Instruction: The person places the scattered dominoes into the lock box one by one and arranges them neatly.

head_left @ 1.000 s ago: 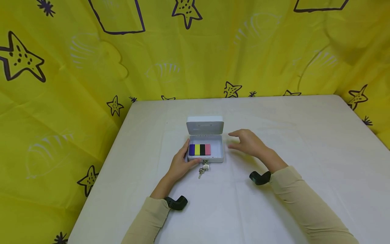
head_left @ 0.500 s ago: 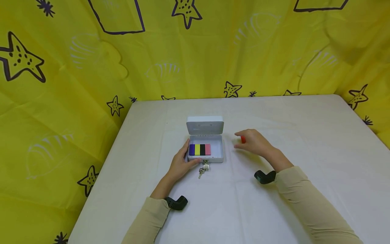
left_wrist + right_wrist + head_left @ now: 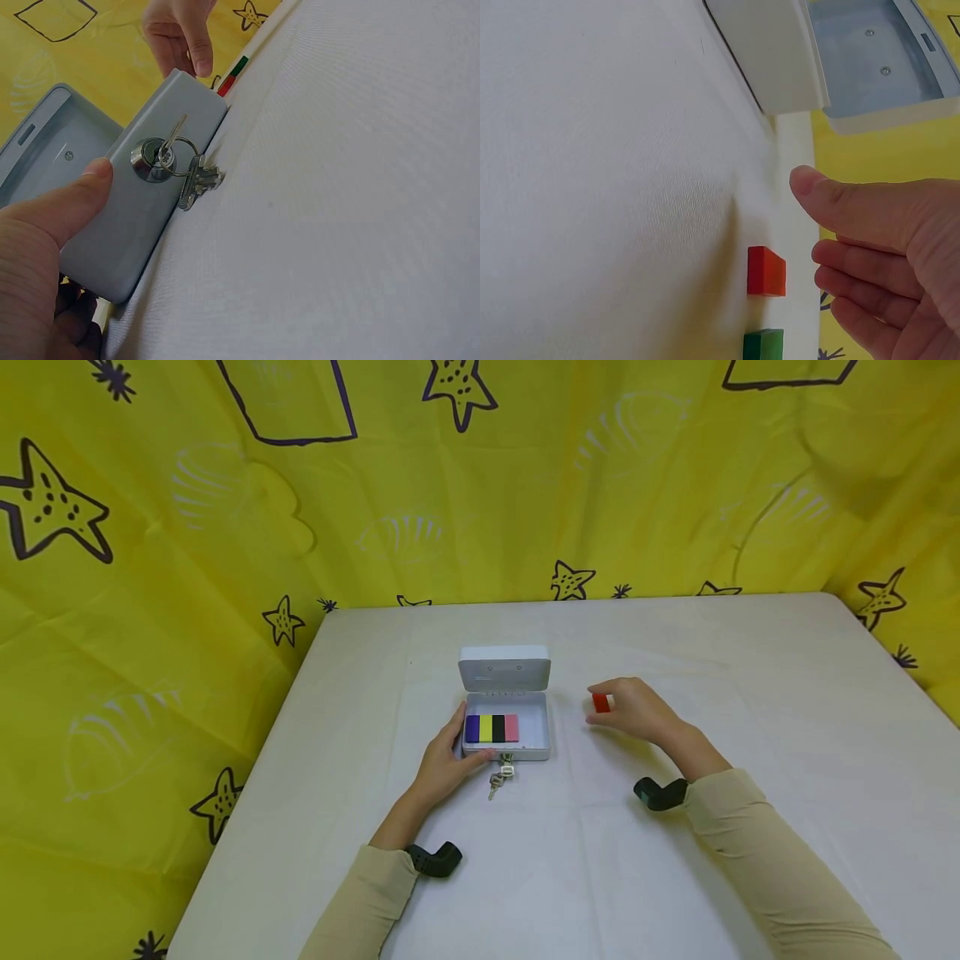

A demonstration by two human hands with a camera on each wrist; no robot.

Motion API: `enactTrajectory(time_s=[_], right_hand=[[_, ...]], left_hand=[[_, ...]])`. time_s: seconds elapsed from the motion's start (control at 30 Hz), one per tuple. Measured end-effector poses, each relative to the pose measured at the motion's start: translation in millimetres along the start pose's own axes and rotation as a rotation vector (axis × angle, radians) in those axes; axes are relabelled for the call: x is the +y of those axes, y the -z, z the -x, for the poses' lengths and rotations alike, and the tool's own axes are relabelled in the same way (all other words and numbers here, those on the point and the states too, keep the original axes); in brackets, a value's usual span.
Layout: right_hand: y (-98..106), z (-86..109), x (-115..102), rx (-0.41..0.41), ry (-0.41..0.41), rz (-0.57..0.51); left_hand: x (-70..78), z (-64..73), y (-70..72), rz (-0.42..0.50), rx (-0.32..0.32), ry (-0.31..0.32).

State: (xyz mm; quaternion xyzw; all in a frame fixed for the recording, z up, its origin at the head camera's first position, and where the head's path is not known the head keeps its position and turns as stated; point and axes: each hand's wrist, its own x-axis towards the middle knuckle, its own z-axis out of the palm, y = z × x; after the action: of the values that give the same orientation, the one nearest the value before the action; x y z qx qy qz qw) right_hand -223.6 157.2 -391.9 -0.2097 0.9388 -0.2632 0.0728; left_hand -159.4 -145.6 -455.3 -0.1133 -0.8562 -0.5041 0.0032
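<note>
A small white metal cash box (image 3: 536,722) stands with its lid (image 3: 505,673) raised. My left hand (image 3: 441,760) grips its left front corner, thumb on the front wall and fingers along the side. A row of purple, yellow, black and pink blocks (image 3: 492,728) lies inside. Keys (image 3: 199,180) on a ring hang from the front lock. To the right of the box, my right hand (image 3: 636,714) hovers with thumb and fingers apart, holding nothing. Below it on the table, a red block (image 3: 766,271) and a green block (image 3: 763,345) lie in line.
The table (image 3: 525,877) has a white cover. Behind it and at both sides hangs a yellow curtain (image 3: 510,485) printed with starfish. Each wrist wears a black camera, like the left one (image 3: 437,860).
My right hand has moved right, away from the box, and the red block has come into view between its thumb and fingers. My left hand and the box have stayed put.
</note>
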Motion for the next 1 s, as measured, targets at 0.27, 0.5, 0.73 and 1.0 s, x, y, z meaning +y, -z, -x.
enactTrajectory(time_s=[0.27, 0.5, 0.73, 1.0], right_hand=[[0.3, -1.3, 7.6, -0.024, -0.033, -0.004], [0.4, -1.6, 9.9, -0.02, -0.012, 0.009], [2.4, -4.1, 11.4, -0.031, -0.006, 0.02], [3.2, -6.5, 15.4, -0.048, 0.038, 0.061]], left_hand=[[-0.1, 0.0, 0.2, -0.001, 0.003, 0.0], [-0.6, -0.2, 0.0, -0.006, 0.006, -0.004], [0.1, 0.1, 0.4, -0.009, 0.009, -0.005], [0.7, 0.3, 0.2, -0.01, 0.005, -0.006]])
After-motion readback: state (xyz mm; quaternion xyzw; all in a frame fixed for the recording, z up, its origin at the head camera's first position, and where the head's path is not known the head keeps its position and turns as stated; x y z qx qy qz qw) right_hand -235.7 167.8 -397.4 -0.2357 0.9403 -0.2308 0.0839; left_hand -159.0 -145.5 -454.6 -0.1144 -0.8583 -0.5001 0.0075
